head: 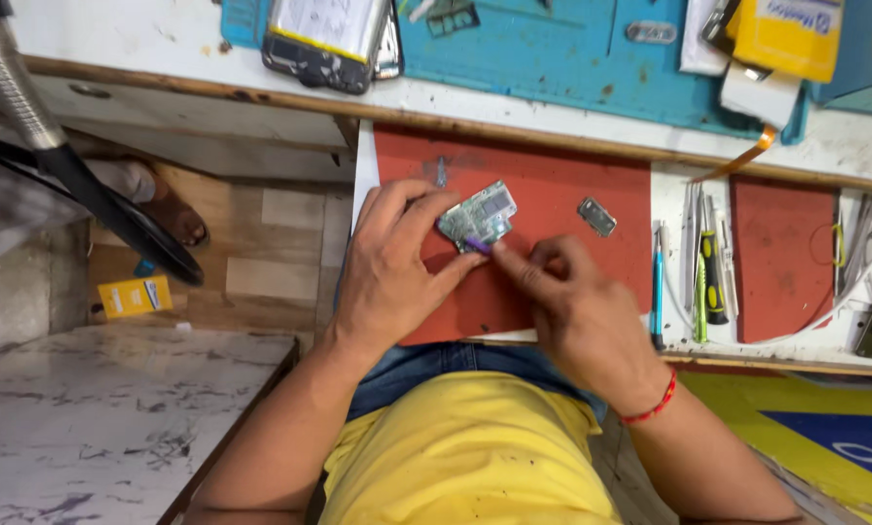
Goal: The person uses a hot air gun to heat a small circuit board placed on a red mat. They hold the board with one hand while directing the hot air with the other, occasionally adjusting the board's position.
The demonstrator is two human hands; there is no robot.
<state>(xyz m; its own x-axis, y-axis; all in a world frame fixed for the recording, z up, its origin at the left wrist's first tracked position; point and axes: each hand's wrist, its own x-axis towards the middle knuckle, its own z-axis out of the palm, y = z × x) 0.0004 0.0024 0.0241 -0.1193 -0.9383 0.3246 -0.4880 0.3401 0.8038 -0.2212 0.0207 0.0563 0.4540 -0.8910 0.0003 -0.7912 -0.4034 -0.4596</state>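
From the head camera, the left hand (392, 267) rests on a red work mat (553, 194), its fingers and thumb pinching the edges of a small green circuit board (477, 216) that lies on the mat just above the knuckles. The right hand (577, 306) (a red thread band circles its wrist) has fingers curled together, pinching a thin purple-tipped tool (478, 245) whose tip touches the board's lower edge. A small metal shield (597, 216) lies on the mat well to the right of the board, and screwdrivers (711, 277) sit in the tray beyond.
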